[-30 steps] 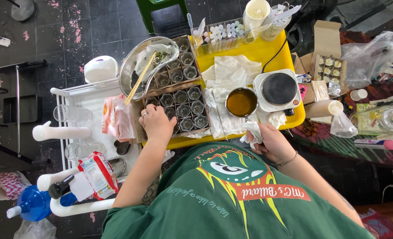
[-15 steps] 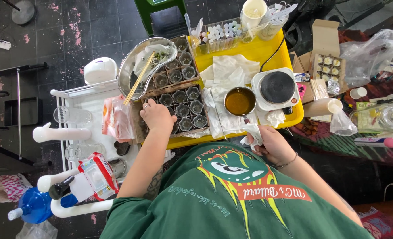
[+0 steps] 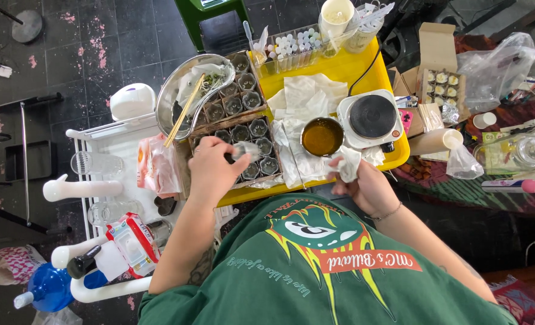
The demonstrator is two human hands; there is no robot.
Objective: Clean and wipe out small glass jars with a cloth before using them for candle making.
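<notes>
From the head camera, looking down, your left hand (image 3: pixel 212 171) is over the near edge of the box of little glass cups (image 3: pixel 241 133). Your left arm bends up from the bottom of the picture, and the back of the hand faces the camera. Its fingers curl around one small glass cup (image 3: pixel 245 150) and pinch it. The cup is tipped on its side, just above the other cups in the box.

Your right hand (image 3: pixel 367 183) is at the near edge of the yellow tray (image 3: pixel 342 69). The right arm comes in from the right, with a thin bracelet (image 3: pixel 386 213) at the wrist. The fingers are closed tight on a white tissue (image 3: pixel 347 164), scrunched into a ball.

Just past the tissue sits a small pot of brown liquid (image 3: pixel 322 136), and beside it a little hot plate (image 3: pixel 371 117). White paper sheets (image 3: pixel 303 99) lie on the tray between the box and the pot. A metal bowl (image 3: pixel 183 90) with chopsticks (image 3: pixel 183 111) touches the far left corner of the box.
</notes>
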